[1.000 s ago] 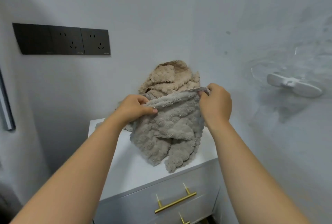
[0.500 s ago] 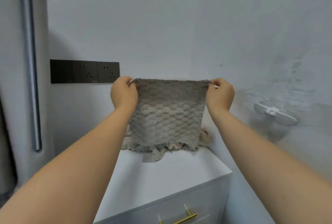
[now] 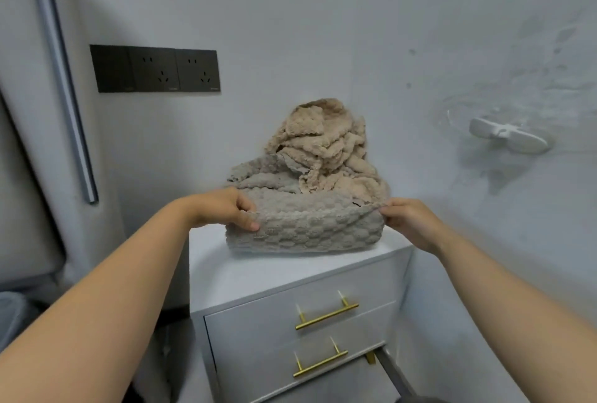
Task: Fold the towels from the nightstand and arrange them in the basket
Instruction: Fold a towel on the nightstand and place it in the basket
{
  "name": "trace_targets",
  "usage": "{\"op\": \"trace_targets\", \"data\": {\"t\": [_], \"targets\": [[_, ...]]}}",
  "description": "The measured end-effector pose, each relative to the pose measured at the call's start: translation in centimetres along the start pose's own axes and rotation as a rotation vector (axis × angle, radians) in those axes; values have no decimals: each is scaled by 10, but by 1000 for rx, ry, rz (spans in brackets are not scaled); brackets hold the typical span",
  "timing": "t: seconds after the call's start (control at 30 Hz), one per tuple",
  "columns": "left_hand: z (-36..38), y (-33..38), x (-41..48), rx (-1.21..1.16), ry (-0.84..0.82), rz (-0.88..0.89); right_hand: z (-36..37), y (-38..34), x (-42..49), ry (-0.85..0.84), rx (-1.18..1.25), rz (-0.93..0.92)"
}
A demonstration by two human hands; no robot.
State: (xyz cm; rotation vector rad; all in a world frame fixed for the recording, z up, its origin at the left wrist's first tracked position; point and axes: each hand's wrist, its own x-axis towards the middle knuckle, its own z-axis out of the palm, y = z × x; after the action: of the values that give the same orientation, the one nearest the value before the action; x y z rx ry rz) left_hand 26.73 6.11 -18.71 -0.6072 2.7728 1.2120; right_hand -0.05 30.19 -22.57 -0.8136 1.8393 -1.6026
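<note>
A grey bubble-textured towel (image 3: 307, 228) lies doubled over on the white nightstand (image 3: 284, 276), its fold facing me. My left hand (image 3: 226, 209) pinches its upper left corner and my right hand (image 3: 410, 218) pinches its upper right corner. Behind it a crumpled beige towel (image 3: 326, 147) is heaped against the wall, with another grey towel (image 3: 258, 173) partly under it. No basket is in view.
The nightstand has two drawers with gold handles (image 3: 326, 315). A black socket panel (image 3: 155, 70) is on the wall at left, a white wall hook (image 3: 507, 138) at right. A grey curtain (image 3: 32, 112) hangs at far left.
The grey towel, held up and spread flat in the air before, has been lowered and folded over onto the nightstand. Both hands came down with its corners.
</note>
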Motion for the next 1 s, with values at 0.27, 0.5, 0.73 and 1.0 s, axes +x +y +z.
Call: {"op": "trace_targets", "data": {"t": [0.27,0.5,0.73,1.0], "targets": [[35,-25,0,-314,-340,-87,9,40,-11,52,-109,147],[48,-39,2,-413,-53,-111,17,41,-6,108,-304,149],[34,-38,27,-352,581,-152,36,30,34,334,-443,-20],[49,-50,72,126,813,-259,69,38,64,582,-872,-101]]}}
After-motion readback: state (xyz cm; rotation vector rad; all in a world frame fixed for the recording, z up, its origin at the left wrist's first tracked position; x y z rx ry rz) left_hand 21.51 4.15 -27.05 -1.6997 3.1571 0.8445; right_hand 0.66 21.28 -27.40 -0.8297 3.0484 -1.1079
